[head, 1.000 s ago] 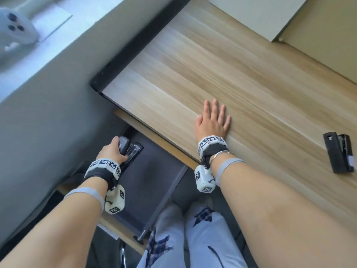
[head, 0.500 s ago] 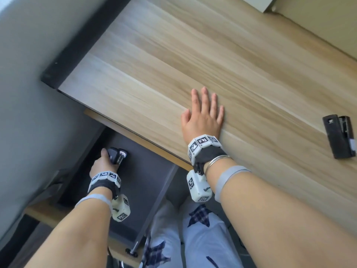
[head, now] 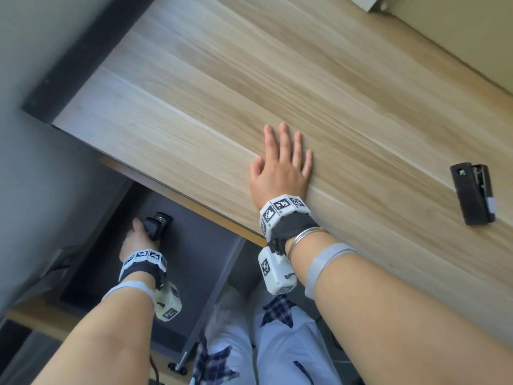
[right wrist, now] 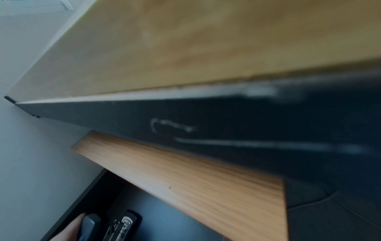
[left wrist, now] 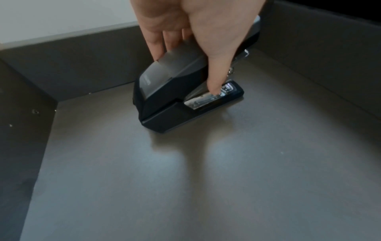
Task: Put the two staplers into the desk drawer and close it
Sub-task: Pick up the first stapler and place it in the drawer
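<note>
My left hand (head: pixel 138 237) grips a black stapler (head: pixel 158 224) down inside the open grey drawer (head: pixel 211 262). In the left wrist view that stapler (left wrist: pixel 177 91) touches the drawer floor (left wrist: pixel 185 179) with its base, fingers (left wrist: pixel 158 47) over its top and thumb at its side. The right wrist view catches the stapler (right wrist: pixel 125 226) and drawer from above. A second black stapler (head: pixel 473 194) lies on the wooden desk top (head: pixel 249 93) at the right. My right hand (head: pixel 281 165) rests flat on the desk near its front edge, holding nothing.
The drawer's wooden front (head: pixel 41 318) juts out at the lower left, and its right wall (head: pixel 219 284) runs beside my knees (head: pixel 266 343). A grey wall (head: pixel 33 190) stands close on the left. A pale board (head: pixel 380 2) sits at the desk's far edge.
My left hand has carried the stapler deeper and lower into the drawer until its base meets the floor. The right hand stays flat on the desk. The head view has shifted.
</note>
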Action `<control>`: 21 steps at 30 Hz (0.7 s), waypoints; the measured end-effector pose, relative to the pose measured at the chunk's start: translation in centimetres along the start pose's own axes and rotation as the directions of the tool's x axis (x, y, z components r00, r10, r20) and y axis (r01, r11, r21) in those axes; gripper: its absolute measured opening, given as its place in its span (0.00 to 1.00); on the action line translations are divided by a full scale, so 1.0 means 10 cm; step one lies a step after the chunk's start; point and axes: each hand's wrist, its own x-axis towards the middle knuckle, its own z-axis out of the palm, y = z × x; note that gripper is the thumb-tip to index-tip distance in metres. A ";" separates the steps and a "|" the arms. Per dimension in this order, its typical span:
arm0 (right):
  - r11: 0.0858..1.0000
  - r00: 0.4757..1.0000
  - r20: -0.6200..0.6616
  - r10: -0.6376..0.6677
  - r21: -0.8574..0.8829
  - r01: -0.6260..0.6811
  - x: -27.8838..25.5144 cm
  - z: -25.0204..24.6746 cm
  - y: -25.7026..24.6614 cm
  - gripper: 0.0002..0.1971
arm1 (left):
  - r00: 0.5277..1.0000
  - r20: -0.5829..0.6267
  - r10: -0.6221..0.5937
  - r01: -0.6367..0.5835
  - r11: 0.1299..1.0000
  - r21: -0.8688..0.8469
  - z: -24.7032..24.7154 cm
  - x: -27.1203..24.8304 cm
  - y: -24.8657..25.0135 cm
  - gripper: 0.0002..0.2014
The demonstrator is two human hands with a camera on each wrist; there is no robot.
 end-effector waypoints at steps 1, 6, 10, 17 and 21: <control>1.000 1.000 0.001 0.001 0.004 -0.001 0.00 -0.01 0.00 0.32 | 1.000 0.008 0.003 -0.003 1.000 -0.008 -0.04 -0.01 0.00 0.33; 1.000 1.000 -0.006 0.005 0.028 -0.004 0.00 -0.03 0.00 0.32 | 0.995 -0.017 0.096 -0.096 0.995 0.019 -0.33 -0.17 0.15 0.32; 0.998 0.999 0.041 -0.001 0.060 -0.002 -0.01 -0.08 -0.01 0.32 | 0.985 -0.014 0.173 -0.171 0.981 0.096 -0.69 -0.41 0.38 0.26; 0.993 0.955 0.290 -0.059 0.119 0.025 0.01 -0.26 0.13 0.31 | 0.909 0.083 0.408 -0.415 0.905 0.096 -1.39 -0.95 0.74 0.15; 0.988 0.887 0.451 -0.097 0.150 0.032 0.10 -0.49 0.20 0.30 | 0.851 0.171 0.496 -0.522 0.835 0.175 -1.76 -1.28 1.12 0.11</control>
